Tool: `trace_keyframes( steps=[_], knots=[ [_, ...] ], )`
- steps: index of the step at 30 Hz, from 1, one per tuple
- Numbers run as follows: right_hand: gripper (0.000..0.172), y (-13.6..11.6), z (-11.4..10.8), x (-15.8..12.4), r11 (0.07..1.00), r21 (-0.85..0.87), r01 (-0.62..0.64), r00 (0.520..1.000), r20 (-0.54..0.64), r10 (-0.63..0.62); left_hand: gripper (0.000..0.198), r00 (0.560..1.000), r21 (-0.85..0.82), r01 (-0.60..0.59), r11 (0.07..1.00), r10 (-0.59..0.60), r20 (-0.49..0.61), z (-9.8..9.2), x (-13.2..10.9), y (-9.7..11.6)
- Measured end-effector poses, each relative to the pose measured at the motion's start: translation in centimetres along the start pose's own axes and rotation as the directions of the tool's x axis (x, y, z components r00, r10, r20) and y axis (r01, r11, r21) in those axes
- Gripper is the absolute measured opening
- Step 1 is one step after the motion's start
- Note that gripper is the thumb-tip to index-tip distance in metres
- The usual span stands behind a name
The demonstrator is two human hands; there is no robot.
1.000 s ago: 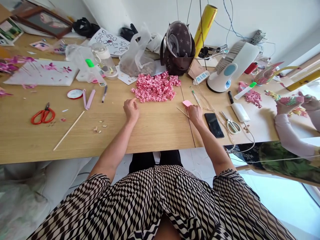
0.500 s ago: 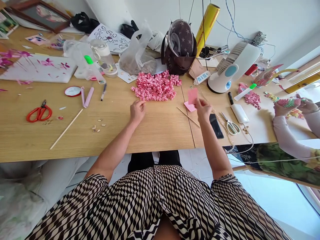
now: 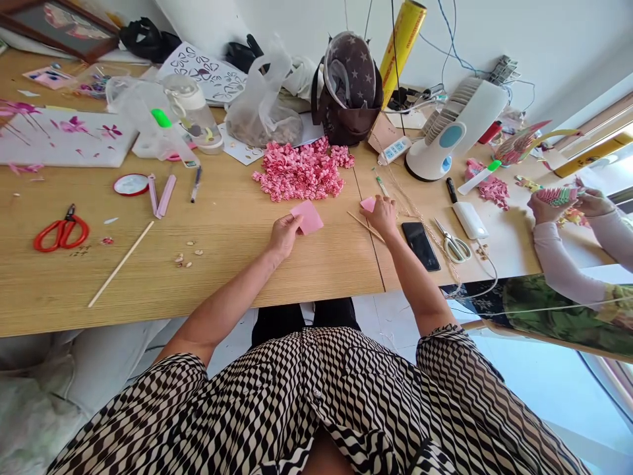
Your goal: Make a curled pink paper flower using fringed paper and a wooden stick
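Observation:
My left hand (image 3: 285, 236) pinches one corner of a pink paper square (image 3: 309, 218) above the middle of the wooden table. My right hand (image 3: 384, 215) is closed, with its fingertips on a second piece of pink paper (image 3: 368, 204) lying on the table. Whether it grips that paper or only presses on it is hidden by the fingers. A thin wooden stick (image 3: 364, 225) lies beside the right hand, partly under it. Behind both hands sits a heap of curled pink petals (image 3: 301, 170).
Red-handled scissors (image 3: 62, 231) and a long stick (image 3: 121, 264) lie left. A phone (image 3: 420, 246), white-handled scissors (image 3: 455, 247) and a small fan (image 3: 448, 142) stand or lie right. Another person's hands (image 3: 546, 208) work at far right. A bag (image 3: 349, 99) stands at the back.
The pink square has passed from my right hand to my left hand. My right hand has moved down and left onto the other pink paper. The camera view has shifted slightly.

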State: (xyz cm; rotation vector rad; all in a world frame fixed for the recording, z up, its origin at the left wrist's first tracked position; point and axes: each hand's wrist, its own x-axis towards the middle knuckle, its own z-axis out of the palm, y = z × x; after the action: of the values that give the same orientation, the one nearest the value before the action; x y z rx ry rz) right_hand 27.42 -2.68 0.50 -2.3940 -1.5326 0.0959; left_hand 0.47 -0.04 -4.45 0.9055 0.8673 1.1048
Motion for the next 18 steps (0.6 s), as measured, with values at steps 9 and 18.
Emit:
trace_keyframes(
  steps=[9,18],
  knots=[
    [0.065,3.0,-0.3,2.9,0.987,0.122,-0.1,0.99,0.114,0.087,0.039,1.0,-0.005,-0.001,1.0,0.001,-0.031,-0.4,0.6,0.1],
    [0.036,3.9,-2.1,4.3,0.954,0.274,-0.122,0.987,0.134,0.088,0.034,0.998,-0.035,-0.005,0.999,0.003,-0.059,-0.5,0.8,0.2]
  ],
)
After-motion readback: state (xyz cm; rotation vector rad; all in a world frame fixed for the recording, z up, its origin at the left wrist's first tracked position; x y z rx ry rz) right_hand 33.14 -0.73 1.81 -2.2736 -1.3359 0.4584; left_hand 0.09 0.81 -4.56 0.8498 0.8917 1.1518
